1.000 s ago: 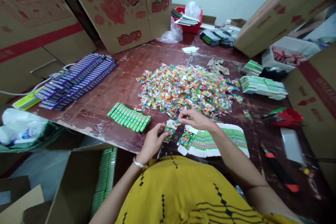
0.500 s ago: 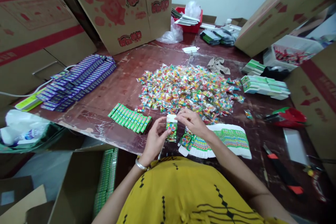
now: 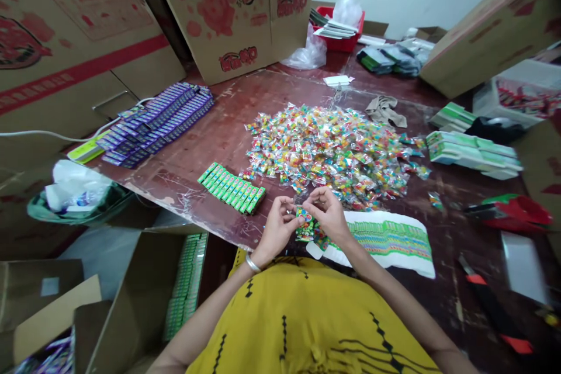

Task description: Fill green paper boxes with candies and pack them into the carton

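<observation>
Between my two hands is a small green candy box (image 3: 304,230), held upright near the table's front edge. My left hand (image 3: 280,227) pinches its left side with thumb and fingers. At the box's upper end, the fingertips of my right hand (image 3: 328,217) are pressed together; the fingers partly hide that end. Just right of the box, a fanned stack of flat green-and-white cartons (image 3: 390,239) lies partly under my right wrist. Beyond my hands spreads a heap of clear-wrapped colourful candies (image 3: 326,149). To the left stands a row of closed green boxes (image 3: 232,188).
Purple boxes (image 3: 160,120) are stacked at the left, before large cardboard cartons (image 3: 228,17). An open carton (image 3: 125,298) with green boxes stands below the table's left edge. On the right lie a red-and-black cutter (image 3: 495,307), green-white cartons (image 3: 475,155) and a cloth (image 3: 385,111).
The white flap standing above the box no longer shows, and my right fingers have closed in on the box's top. The whole scene has shifted rightward in view.
</observation>
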A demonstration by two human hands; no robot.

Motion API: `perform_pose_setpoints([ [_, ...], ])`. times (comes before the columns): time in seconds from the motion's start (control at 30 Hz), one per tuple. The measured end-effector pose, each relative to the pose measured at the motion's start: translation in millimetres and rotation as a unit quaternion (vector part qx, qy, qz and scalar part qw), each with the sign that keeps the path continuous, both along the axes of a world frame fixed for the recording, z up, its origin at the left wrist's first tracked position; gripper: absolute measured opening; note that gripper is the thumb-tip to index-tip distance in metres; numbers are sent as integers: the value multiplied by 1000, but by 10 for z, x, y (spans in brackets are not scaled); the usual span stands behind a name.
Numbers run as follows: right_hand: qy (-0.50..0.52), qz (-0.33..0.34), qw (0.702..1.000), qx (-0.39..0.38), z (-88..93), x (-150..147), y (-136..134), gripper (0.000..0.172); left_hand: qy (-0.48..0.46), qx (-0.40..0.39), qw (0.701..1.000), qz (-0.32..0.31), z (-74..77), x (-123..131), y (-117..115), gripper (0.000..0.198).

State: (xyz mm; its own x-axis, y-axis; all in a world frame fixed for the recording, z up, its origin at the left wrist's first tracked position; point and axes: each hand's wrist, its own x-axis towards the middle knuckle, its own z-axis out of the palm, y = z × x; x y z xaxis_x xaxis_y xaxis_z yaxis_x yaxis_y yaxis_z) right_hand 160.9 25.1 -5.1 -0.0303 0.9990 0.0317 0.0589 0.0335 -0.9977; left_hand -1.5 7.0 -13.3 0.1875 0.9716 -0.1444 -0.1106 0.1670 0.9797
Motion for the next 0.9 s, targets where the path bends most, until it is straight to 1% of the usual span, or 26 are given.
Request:
perform_pose_setpoints([
  [0.07, -20, 18, 1000, -16, 22, -5, 50, 28, 26, 16, 1000, 2, 24, -15, -10, 46],
  [0.13, -31, 52, 997, -42, 51, 7, 103, 30, 68, 43, 997, 0, 63, -44, -17, 46],
  [0.27, -13, 105, 989, -101, 100, 73, 207, 34, 107, 67, 991, -36, 135, -92, -14, 50],
  [0.33, -4, 116, 987, -114, 103, 108, 251, 33, 112, 66, 990, -51, 150, -95, -8, 53],
  [0.5, 9, 115, 985, -126, 58, 131, 311, 33, 107, 56, 990, -66, 142, -83, -3, 53],
  [0.6, -26, 108, 989, -98, 43, 117, 286, 32, 101, 48, 991, -77, 127, -89, -8, 50],
  [0.7, -75, 99, 992, -35, 85, 119, 201, 31, 70, 39, 994, -68, 104, -104, -4, 43],
  [0.73, -96, 109, 989, -16, 112, 124, 161, 30, 62, 39, 996, -57, 94, -112, 3, 39],
  [0.8, -158, 160, 974, 20, 169, 134, 73, 29, 60, 40, 997, -29, 73, -129, 25, 33],
  [0.83, -200, 190, 960, 40, 194, 136, 30, 41, 66, 42, 997, -13, 63, -137, 39, 31],
  [0.9, -288, 223, 927, 89, 217, 128, -37, 80, 80, 41, 996, 12, 48, -146, 67, 30],
])
